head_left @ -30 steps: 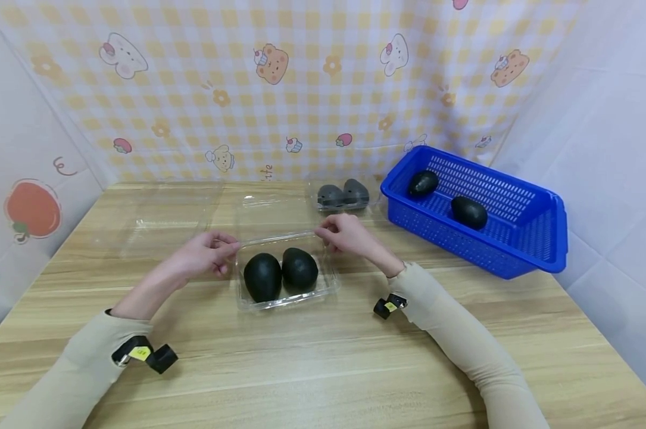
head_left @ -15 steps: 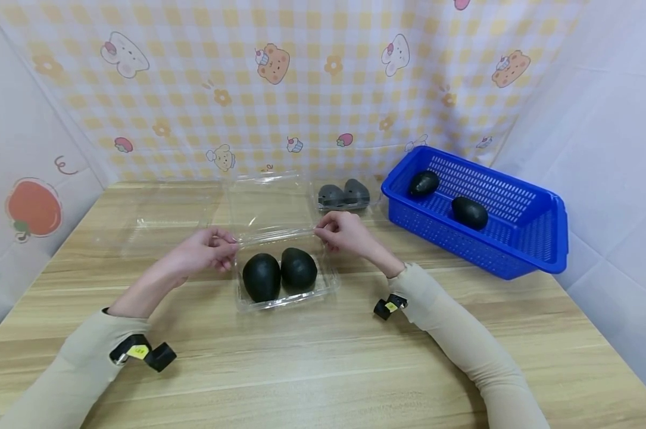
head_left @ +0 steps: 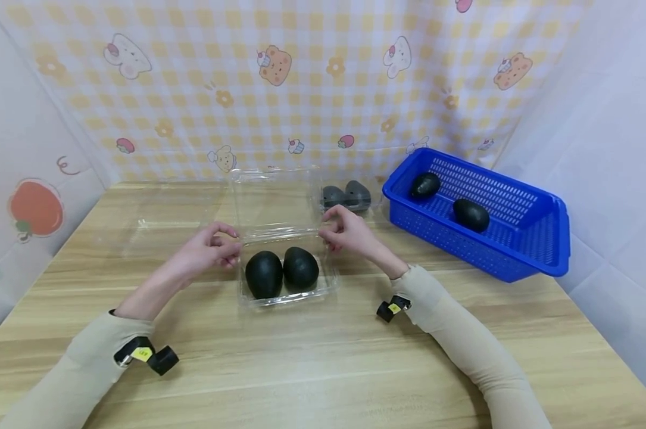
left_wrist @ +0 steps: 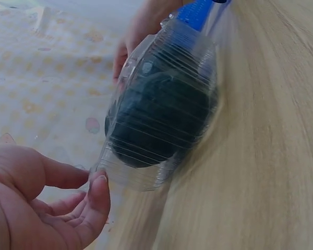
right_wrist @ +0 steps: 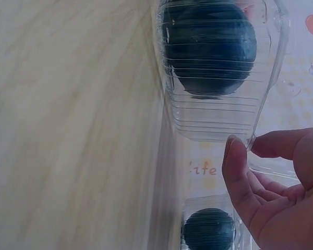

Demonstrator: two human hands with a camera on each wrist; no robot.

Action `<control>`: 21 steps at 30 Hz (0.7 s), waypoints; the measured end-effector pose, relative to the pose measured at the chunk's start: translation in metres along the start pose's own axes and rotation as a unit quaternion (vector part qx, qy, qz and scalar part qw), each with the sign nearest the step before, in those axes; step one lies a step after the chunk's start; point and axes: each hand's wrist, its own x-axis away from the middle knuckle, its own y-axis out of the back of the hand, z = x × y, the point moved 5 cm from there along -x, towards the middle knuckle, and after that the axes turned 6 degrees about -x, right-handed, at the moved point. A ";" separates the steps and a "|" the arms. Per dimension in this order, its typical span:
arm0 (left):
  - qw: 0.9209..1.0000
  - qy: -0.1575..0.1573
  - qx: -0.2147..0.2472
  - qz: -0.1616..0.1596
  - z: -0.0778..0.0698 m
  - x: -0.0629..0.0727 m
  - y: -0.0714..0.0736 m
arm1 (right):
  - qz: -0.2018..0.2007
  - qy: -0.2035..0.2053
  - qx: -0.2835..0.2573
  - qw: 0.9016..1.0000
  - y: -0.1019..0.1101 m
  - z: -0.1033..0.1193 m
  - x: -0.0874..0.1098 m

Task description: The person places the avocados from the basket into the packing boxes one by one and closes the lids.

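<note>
An unlidded clear plastic clamshell box (head_left: 287, 300) sits mid-table with two dark avocados, the left avocado (head_left: 264, 274) and the right avocado (head_left: 300, 269), side by side in its base. Its lid (head_left: 273, 202) stands raised behind, joined along the back edge. At the box's back left corner, thumb and forefinger of my left hand (head_left: 209, 249) pinch the rim; the left wrist view shows this contact. My right hand (head_left: 349, 232) pinches the opposite back corner, also visible in the right wrist view, where the ribbed box wall (right_wrist: 214, 119) reaches the fingertips.
A blue perforated basket (head_left: 451, 245) stands at right, holding two avocados, one at the back (head_left: 425, 185) and one nearer (head_left: 471, 215). Behind my right hand is another clear box with two avocados (head_left: 358, 195). More clear plastic packaging (head_left: 156, 223) lies at back left.
The lid has swung up from lying low behind the box to standing more upright. Both hands stay at the back corners, with only slight finger shifts.
</note>
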 end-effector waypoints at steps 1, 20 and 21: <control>1.000 -0.002 -0.001 -0.005 0.000 0.000 0.000 | 0.000 0.001 -0.002 1.000 0.000 0.000 0.000; 0.999 -0.019 0.025 -0.044 0.003 -0.003 -0.005 | 0.004 0.030 -0.076 0.997 0.003 -0.005 0.004; 0.998 -0.021 0.027 -0.046 0.003 -0.003 -0.005 | 0.006 0.033 -0.082 0.996 0.002 -0.005 0.005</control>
